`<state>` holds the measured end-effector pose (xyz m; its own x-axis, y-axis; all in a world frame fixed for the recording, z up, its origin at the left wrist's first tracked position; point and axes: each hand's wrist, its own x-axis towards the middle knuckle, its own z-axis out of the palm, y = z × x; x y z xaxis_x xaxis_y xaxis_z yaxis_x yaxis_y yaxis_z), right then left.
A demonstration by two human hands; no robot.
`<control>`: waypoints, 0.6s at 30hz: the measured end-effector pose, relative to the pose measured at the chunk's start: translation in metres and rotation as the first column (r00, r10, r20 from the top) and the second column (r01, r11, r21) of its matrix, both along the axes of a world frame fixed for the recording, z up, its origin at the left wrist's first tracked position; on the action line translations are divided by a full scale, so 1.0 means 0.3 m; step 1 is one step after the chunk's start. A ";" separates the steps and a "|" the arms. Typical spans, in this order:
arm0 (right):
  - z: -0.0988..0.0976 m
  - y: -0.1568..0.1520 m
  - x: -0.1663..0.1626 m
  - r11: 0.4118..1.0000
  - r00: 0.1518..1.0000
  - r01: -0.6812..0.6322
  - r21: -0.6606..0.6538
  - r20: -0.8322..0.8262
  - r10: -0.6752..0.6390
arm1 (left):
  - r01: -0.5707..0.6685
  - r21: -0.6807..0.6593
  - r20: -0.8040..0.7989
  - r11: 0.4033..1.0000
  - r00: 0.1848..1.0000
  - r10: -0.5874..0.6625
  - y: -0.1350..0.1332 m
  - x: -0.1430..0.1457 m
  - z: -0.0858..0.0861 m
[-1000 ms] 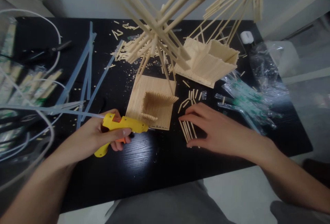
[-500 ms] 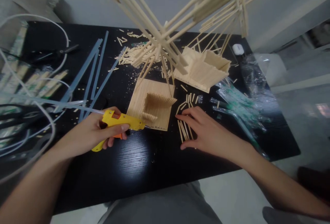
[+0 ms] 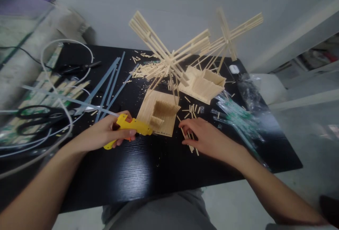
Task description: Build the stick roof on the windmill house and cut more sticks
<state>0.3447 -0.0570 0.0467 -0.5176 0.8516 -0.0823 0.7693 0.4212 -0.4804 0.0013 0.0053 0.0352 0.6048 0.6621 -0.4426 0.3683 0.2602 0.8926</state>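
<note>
My left hand [image 3: 116,131] is wrapped around a yellow hot glue gun [image 3: 135,125], with a long translucent glue stick [image 3: 71,100] running out of its back. The gun's nozzle is close to the front edge of a square wooden-stick base [image 3: 145,108], which carries a low open box [image 3: 165,109] of sticks. My right hand [image 3: 202,134] hovers over a small group of thin wooden sticks [image 3: 195,148] to the right of the base. Its thumb and index finger are apart, at the leftmost stick; whether they grip it is hard to see.
A stick windmill [image 3: 169,60] rises behind the base, with a second stick model [image 3: 203,87] to its right. Loose glue sticks [image 3: 106,81], black scissors [image 3: 39,117] and a white cable [image 3: 67,106] lie left. Cut sticks [image 3: 145,70] are piled behind; plastic wrappers [image 3: 235,108] lie right.
The camera view has shifted, so more of the wall and both windmills shows. My right hand's fingers have curled in closer over the sticks. My left hand keeps hold of the glue gun.
</note>
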 end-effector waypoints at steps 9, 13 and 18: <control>-0.012 0.070 -0.086 0.968 0.806 0.244 0.058 -0.567 -0.169 | 0.060 0.167 0.011 0.984 0.998 -0.062 -0.027 0.010 0.002; -0.062 0.079 -0.122 0.954 0.768 0.280 0.110 -0.621 -0.154 | 0.056 0.582 -0.133 0.811 0.991 0.026 -0.054 -0.005 0.005; -0.096 0.072 -0.124 0.954 0.739 0.293 0.070 -0.649 -0.179 | 0.105 0.801 -0.215 0.589 0.969 0.119 -0.077 -0.024 0.018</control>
